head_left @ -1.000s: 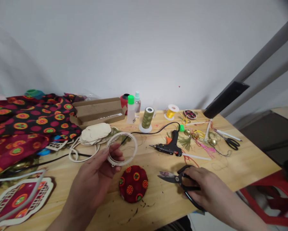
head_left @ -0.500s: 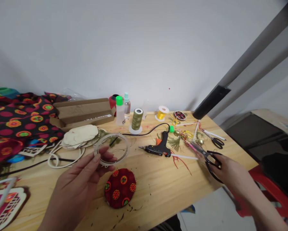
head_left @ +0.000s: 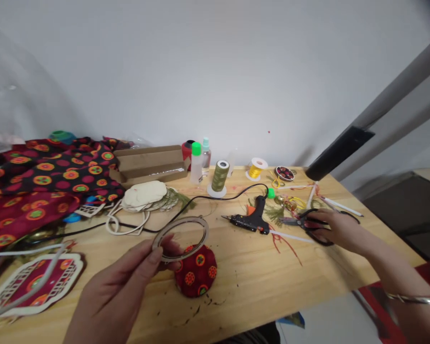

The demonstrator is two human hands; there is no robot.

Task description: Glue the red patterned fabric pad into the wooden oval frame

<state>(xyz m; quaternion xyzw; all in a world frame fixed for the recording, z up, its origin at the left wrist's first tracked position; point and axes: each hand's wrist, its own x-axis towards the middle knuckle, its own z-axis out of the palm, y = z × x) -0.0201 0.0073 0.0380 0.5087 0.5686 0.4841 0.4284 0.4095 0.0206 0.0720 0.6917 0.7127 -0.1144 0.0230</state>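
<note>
A thin pale ring (head_left: 206, 229) is pinched between the thumb and fingers of my left hand (head_left: 128, 282). Its lower part overlaps a round dark-red patterned fabric piece (head_left: 196, 274) lying on the wooden table. On the right, my right hand (head_left: 335, 229) has its fingers at the black handles of the scissors (head_left: 301, 221), whose blades point left over threads. Between the hands lies a black glue gun (head_left: 248, 220) with a white glue stick in its back end.
Patterned cloth (head_left: 57, 172), a cardboard box (head_left: 152, 165) and cream cutouts (head_left: 145, 195) are at the left. Bottles (head_left: 196, 167), a green thread spool (head_left: 220, 177) and a yellow spool (head_left: 256, 169) stand along the wall. A framed fabric panel (head_left: 38, 286) lies front left.
The view has shifted left. The ring now overlaps the round fabric piece. My right hand has moved back with the scissors, which now lie flatter and nearer the threads.
</note>
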